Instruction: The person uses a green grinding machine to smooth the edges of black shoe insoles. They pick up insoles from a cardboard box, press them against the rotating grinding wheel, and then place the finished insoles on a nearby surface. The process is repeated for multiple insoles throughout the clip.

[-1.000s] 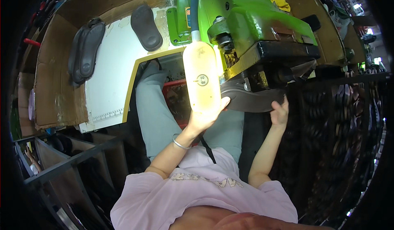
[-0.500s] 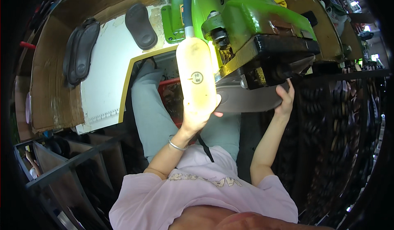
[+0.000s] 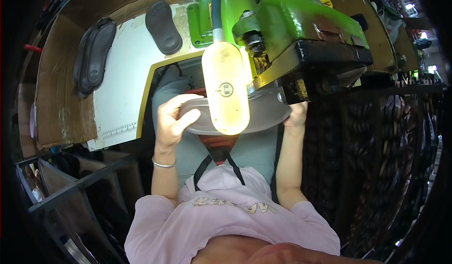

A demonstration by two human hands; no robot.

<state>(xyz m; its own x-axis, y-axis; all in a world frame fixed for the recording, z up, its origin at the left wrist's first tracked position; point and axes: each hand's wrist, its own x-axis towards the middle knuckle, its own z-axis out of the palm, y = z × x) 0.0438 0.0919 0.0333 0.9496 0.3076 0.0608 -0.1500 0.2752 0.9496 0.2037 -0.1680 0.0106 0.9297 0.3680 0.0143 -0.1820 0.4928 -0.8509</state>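
Between my two hands is a grey shoe sole (image 3: 268, 111), held crosswise under the working head of a green machine (image 3: 292, 19). My left hand (image 3: 172, 120) grips its left end, the thumb lying on top. At the other end my right hand (image 3: 296, 116) is closed round the sole, its fingers partly hidden behind the machine's black lower part (image 3: 294, 92). A glowing oval lamp (image 3: 226, 76) on a blue flexible neck hangs in front and covers the sole's middle.
On the white tabletop (image 3: 122, 76) to the left lie a single dark sole (image 3: 163, 28) and a bundle of several soles (image 3: 96, 54). Cardboard walls (image 3: 63, 90) edge the table. A grey divided rack (image 3: 80, 184) stands lower left; racks of many soles (image 3: 391, 137) line the right.
The sole has moved left, from under the machine's right part to behind the lamp. My left hand has shifted left from behind the lamp; my right hand has come left with the sole.
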